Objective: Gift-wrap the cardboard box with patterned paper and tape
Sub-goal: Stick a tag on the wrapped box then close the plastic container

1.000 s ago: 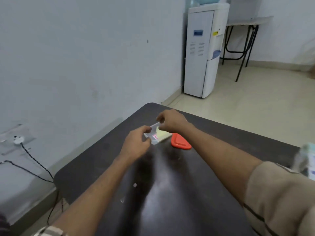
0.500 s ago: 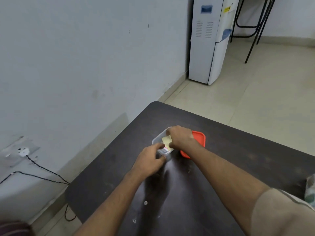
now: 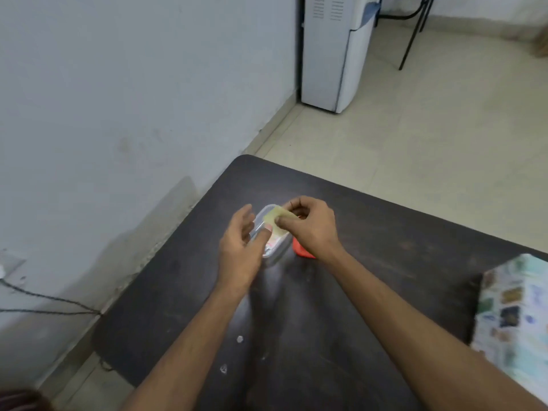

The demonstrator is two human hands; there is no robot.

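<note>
A small clear plastic container stands on the dark table, near its far left corner. My right hand pinches a pale yellow piece, perhaps tape or paper, just above the container's open top. My left hand rests against the container's left side, thumb on its rim, fingers loosely spread. A red lid lies right of the container, mostly hidden by my right wrist. Patterned wrapping paper covers something at the table's right edge.
A white wall runs along the left, with cables by the floor. A white water dispenser stands beyond the table, a black-legged stand further back. Small white specks lie on the near tabletop.
The view has tilted down and closer. The container was lowered from my hands onto the table; my right hand now lifts the yellow piece over it. Patterned paper entered at right.
</note>
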